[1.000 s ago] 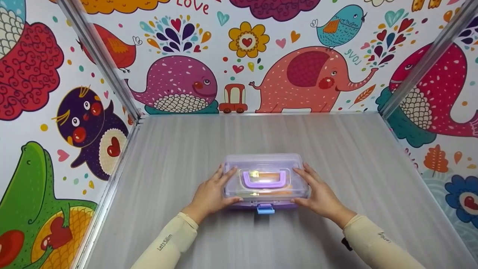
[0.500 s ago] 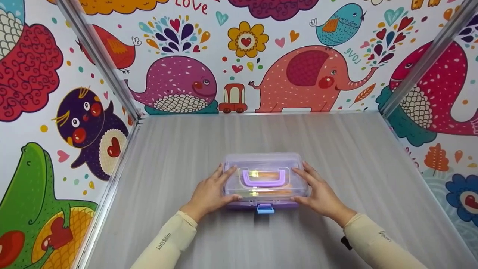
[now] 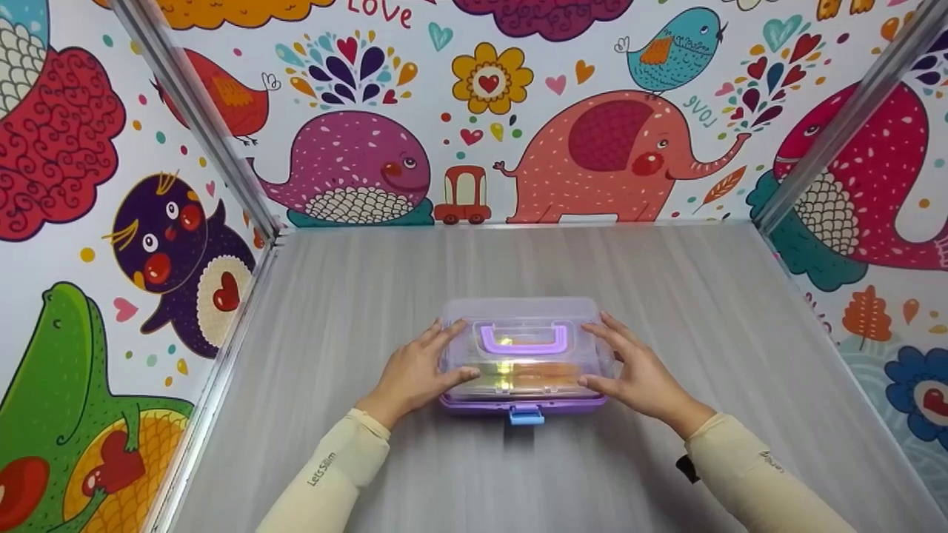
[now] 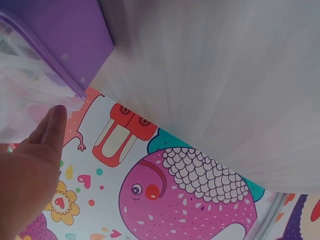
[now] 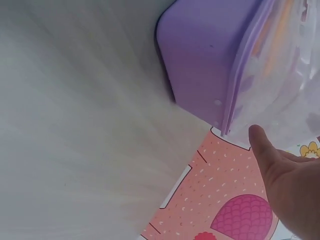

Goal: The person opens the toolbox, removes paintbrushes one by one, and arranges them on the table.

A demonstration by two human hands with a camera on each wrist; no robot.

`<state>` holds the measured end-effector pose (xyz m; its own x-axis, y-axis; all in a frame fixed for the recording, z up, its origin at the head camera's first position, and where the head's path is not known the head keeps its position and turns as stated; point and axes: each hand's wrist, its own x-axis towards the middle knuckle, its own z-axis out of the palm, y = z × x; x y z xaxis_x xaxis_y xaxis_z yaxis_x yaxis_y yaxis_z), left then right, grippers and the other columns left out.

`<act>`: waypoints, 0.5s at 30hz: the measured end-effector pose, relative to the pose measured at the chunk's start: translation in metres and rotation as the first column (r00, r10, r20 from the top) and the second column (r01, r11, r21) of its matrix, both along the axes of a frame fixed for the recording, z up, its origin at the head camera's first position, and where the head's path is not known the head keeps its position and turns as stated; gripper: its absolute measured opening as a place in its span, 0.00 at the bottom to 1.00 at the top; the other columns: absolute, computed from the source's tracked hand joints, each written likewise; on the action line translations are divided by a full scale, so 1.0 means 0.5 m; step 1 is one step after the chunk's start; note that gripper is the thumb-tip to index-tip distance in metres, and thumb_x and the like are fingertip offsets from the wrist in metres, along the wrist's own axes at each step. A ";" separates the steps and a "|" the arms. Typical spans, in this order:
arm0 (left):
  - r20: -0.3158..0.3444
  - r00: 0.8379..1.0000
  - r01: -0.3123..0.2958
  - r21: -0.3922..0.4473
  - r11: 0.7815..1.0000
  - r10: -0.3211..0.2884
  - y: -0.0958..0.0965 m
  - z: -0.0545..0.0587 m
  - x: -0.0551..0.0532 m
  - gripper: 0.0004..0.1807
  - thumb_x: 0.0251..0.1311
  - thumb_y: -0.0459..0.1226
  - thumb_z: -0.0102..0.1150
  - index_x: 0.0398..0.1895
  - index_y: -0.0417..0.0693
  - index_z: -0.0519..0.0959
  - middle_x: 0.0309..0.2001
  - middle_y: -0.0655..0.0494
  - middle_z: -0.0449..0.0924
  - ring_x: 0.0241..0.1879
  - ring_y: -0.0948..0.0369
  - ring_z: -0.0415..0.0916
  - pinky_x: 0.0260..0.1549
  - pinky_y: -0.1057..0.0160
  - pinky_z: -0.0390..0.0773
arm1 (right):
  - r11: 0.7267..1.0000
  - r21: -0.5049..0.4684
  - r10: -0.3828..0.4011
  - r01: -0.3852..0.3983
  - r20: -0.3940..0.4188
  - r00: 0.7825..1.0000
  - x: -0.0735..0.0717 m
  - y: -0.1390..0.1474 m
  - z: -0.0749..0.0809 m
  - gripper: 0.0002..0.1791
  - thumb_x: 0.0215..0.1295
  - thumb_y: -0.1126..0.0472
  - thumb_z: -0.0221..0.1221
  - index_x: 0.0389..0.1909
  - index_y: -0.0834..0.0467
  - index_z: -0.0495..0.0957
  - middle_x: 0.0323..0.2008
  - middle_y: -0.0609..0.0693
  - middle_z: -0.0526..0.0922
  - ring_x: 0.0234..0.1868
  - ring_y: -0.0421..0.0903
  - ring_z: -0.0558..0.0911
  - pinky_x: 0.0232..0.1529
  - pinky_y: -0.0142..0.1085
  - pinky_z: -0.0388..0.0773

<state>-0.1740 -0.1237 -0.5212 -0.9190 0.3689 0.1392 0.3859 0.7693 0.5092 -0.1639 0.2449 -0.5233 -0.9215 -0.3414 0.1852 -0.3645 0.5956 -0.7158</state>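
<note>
A purple storage box [image 3: 559, 406] with a clear lid [image 3: 529, 381] sits on the table in the head view. The lid is tilted up a little at the front, with a gap above the base's rim. My left hand [image 3: 418, 374] holds the lid's left side, thumb at the front corner and fingers toward the back. On the opposite side my right hand [image 3: 638, 374] grips it likewise. A purple handle [image 3: 524, 348] lies on the lid, and a blue latch [image 3: 526, 415] hangs undone at the front. Yellow and orange items show blurrily through the plastic.
A grey wood-grain table [image 3: 355, 281] surrounds the box. Walls printed with cartoon animals [image 3: 592, 163] close off the back and both sides, with metal posts [image 3: 200, 111] at the corners.
The lid's front edge has risen off the base and the lid has tipped backward, both hands moving slightly up with it. The base has stayed in place.
</note>
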 end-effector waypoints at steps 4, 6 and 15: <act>0.011 1.000 -0.004 0.021 1.000 0.004 0.001 0.008 -0.005 0.47 0.56 0.69 0.56 0.76 0.60 0.64 0.71 0.38 0.63 0.64 0.39 0.68 0.58 0.39 0.71 | 1.000 -0.024 0.008 -0.008 -0.008 1.000 -0.002 0.004 -0.001 0.47 0.52 0.48 0.76 0.73 0.49 0.66 0.75 0.62 0.55 0.70 0.62 0.64 0.57 0.58 0.74; 0.016 1.000 -0.008 0.034 0.999 0.008 0.002 0.011 -0.007 0.47 0.57 0.69 0.55 0.76 0.59 0.64 0.71 0.40 0.64 0.66 0.41 0.67 0.59 0.39 0.70 | 1.000 -0.021 0.021 -0.021 -0.018 1.000 -0.002 0.006 0.000 0.47 0.51 0.48 0.76 0.73 0.48 0.66 0.76 0.63 0.54 0.70 0.62 0.64 0.57 0.58 0.73; 0.058 0.997 -0.053 0.055 0.997 0.050 0.004 0.017 -0.008 0.46 0.57 0.71 0.53 0.76 0.62 0.63 0.72 0.44 0.63 0.68 0.43 0.64 0.62 0.38 0.66 | 0.995 0.053 0.085 -0.082 -0.055 0.995 -0.006 0.016 0.005 0.53 0.47 0.53 0.79 0.75 0.42 0.63 0.77 0.62 0.51 0.70 0.63 0.63 0.57 0.55 0.74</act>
<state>-0.1782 -0.1216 -0.5127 -0.9435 0.3140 0.1062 0.3163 0.7568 0.5720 -0.1667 0.2529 -0.5210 -0.8777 -0.4271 0.2174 -0.4542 0.5965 -0.6617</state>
